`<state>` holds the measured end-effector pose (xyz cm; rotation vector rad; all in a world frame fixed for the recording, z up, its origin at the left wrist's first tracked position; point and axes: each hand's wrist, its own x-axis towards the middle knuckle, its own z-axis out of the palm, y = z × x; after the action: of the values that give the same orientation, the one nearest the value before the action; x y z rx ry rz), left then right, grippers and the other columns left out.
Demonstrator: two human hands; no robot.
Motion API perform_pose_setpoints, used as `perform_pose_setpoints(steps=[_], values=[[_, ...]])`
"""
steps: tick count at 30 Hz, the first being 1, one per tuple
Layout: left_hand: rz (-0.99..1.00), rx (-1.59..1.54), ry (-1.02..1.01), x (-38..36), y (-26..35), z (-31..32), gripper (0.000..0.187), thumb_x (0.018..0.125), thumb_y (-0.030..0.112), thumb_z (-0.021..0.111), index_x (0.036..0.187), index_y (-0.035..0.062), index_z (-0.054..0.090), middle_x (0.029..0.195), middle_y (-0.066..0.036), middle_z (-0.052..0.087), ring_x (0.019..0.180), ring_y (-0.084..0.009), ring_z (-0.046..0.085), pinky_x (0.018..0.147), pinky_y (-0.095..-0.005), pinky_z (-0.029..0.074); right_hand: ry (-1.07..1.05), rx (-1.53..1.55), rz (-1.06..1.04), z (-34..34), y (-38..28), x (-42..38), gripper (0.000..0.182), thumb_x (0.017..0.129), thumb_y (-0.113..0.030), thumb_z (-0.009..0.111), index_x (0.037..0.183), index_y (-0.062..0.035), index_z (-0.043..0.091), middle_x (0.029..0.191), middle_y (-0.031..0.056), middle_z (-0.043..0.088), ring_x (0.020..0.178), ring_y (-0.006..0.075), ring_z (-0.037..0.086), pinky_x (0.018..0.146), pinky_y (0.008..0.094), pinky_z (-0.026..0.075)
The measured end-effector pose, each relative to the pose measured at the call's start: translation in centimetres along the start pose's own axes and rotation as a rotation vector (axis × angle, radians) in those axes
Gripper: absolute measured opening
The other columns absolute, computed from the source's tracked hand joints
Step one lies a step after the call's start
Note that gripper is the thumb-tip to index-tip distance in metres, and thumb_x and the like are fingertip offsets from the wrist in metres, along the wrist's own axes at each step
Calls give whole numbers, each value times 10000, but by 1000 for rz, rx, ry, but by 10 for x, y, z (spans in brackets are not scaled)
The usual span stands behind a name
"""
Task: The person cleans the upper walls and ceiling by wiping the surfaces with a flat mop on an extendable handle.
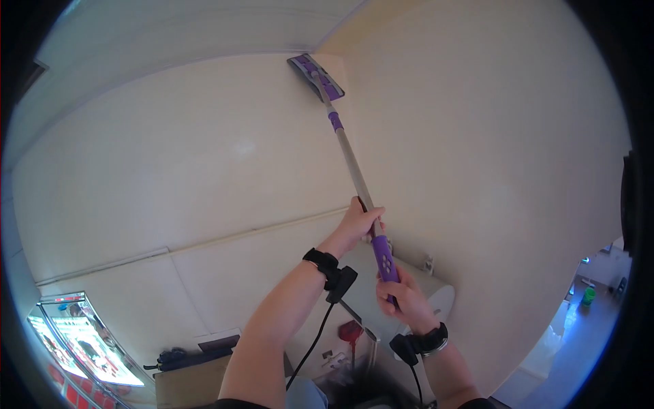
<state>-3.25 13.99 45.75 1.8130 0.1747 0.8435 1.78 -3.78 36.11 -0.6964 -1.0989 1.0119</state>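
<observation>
A flat mop (354,163) with a grey pole and purple fittings reaches up toward the corner where the walls meet the ceiling. Its flat purple-and-grey mop head (317,76) is tilted and overlaps the top of the wall there. My left hand (360,219) is wrapped round the grey pole, just above the purple grip. Lower down, my right hand (407,298) closes round the bottom end of that purple grip (385,259). Black straps with small boxes and cables circle both wrists.
Behind my hands a white cylindrical tank (422,293) is mounted at the wall. Below it hangs a red plunger-like object (351,332). A cardboard box (194,382) with dark items on top stands lower left, near a bright window (88,341). A green object (588,295) sits on the far-right floor.
</observation>
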Motion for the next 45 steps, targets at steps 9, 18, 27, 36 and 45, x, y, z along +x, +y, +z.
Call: perform_pose_setpoints(steps=[9,18,27,36,45], values=[[34,-67,112,-7,4,8,368,849,192,604,1064,-8,382,827,-65,524,692,-136,571,624,-301,520,-60,199,39,4,-16,33,203,801,-42,538,982,-47,446,632,9,424,396,95,380,360,240,272],[179,-426,298,-2,11,16,321,797,90,621,1025,-22,425,801,-72,542,653,-139,559,536,-277,500,-223,339,11,21,-22,43,167,831,-60,536,952,-76,422,642,18,452,416,110,418,369,243,294],[170,-316,335,-7,21,13,334,765,26,589,1032,-48,402,715,-85,517,527,-131,518,450,-276,483,-299,310,66,19,-26,49,137,834,-77,541,882,-81,413,638,33,482,430,128,456,370,259,306],[177,-267,375,-23,13,17,304,803,58,587,1048,-23,427,699,-65,523,534,-125,518,471,-247,467,-291,245,137,17,-24,41,199,797,-44,568,904,-75,404,600,55,480,430,176,490,361,283,316],[235,-242,400,-24,-12,18,368,838,93,554,1113,-35,346,746,-84,522,543,-147,549,476,-265,474,-314,71,235,-13,-24,47,240,764,40,555,911,-52,390,597,64,466,395,173,468,359,280,343]])
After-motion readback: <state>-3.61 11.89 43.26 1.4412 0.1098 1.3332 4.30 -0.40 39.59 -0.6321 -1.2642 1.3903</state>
